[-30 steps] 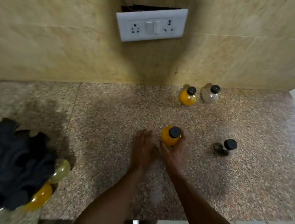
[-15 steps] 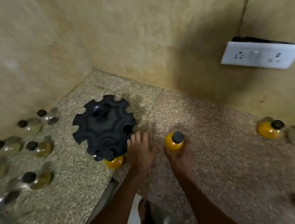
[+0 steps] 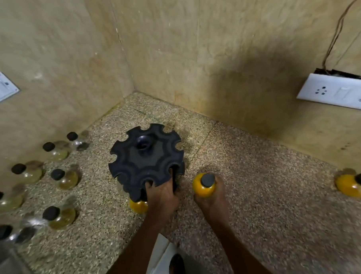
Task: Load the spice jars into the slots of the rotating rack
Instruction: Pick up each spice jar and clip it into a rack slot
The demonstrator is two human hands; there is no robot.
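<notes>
The right hand (image 3: 211,199) is gripping a round yellow-filled, black-capped glass spice jar (image 3: 204,185); the left hand (image 3: 162,196) is grasping the black notched plastic rotating rack (image 3: 145,159). Next, likely slotting the jar leftward into a notch.

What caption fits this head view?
Left hand grips the black rack; right hand holds a yellow spice jar.

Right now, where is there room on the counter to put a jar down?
The widest bare patch of counter lies between the yellow jar that the right hand holds and the other yellow jar far right. Another lies behind the rack, toward the corner. It is crowded left of the rack, where many jars stand close together.
</notes>
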